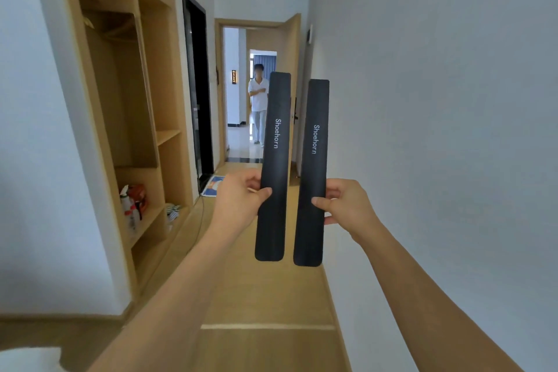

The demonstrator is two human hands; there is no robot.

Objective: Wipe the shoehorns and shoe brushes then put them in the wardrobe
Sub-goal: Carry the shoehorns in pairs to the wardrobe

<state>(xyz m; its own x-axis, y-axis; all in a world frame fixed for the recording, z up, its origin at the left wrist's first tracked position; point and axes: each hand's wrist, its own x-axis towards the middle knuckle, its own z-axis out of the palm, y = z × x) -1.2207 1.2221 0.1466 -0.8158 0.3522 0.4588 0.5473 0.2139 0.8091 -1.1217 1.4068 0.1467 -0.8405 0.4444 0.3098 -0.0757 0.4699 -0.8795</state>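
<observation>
Each hand grips a black shoehorn upright, side by side and apart: the left hand [241,199] holds the left shoehorn [274,166], the right hand [347,205] the right shoehorn [312,172]. The open wardrobe [145,118] stands at left.

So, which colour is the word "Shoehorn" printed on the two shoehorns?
White, on both black shoehorns: left shoehorn and right shoehorn, clear in the head view.
</observation>
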